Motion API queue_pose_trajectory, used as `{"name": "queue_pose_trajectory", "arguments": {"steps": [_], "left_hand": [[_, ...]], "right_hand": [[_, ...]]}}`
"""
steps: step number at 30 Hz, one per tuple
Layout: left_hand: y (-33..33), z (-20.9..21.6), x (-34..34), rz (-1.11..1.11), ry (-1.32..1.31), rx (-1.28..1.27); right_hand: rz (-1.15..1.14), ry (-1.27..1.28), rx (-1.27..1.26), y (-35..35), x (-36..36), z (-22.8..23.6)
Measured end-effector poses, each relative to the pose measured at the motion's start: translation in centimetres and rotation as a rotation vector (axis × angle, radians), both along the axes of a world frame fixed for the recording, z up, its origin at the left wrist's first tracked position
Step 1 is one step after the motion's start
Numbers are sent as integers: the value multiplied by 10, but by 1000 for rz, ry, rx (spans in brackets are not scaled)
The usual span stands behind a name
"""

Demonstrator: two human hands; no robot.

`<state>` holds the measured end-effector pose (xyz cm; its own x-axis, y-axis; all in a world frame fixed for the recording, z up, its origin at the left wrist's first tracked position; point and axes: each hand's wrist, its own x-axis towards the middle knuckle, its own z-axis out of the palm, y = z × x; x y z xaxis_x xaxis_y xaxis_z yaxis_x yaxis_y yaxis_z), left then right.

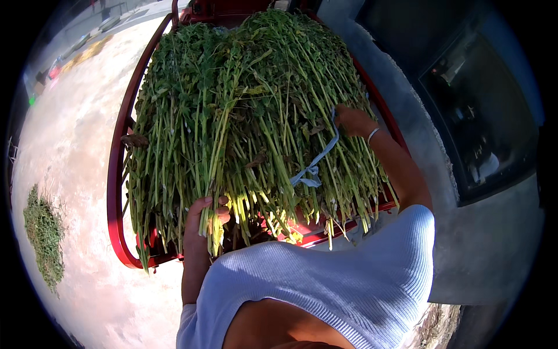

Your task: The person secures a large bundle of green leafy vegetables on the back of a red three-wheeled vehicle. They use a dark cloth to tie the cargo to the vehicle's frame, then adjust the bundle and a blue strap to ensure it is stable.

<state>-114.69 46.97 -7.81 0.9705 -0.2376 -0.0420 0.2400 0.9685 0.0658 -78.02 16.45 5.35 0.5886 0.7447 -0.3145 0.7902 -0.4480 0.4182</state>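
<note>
A thick heap of green leafy stalks lies on a red-framed cart, cut ends toward me and leafy tops at the far side. Near the cart's close edge, my left hand is wrapped round the lower ends of several stalks. My right hand, a bracelet at its wrist, is over the right side of the heap, closed on one end of a pale blue cloth strip. The strip runs down toward me to a knotted, loose-looking part lying on the stalks. My right fingertips are partly hidden.
The cart's red rail curves along the left and near sides. A small pile of green plants lies on the pale ground at left. At right stands a grey wall with a dark glass panel.
</note>
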Motion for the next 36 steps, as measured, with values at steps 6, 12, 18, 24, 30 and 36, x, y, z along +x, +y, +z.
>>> {"name": "queue_pose_trajectory", "arguments": {"steps": [6, 12, 18, 24, 30, 36], "left_hand": [[-3, 5, -3, 153, 104, 180], [-4, 4, -5, 161, 144, 87], [2, -2, 1, 41, 67, 196], [4, -7, -2, 78, 43, 298], [6, -23, -3, 29, 134, 199], [6, -24, -5, 36, 111, 165]], "right_hand": [[89, 69, 491, -12, -8, -7], [159, -91, 310, 10, -31, -7], [-124, 528, 651, 8, -26, 34], [159, 700, 805, 121, -89, 170], [503, -16, 1218, 179, -91, 233], [547, -183, 1124, 156, -1, 216]]}}
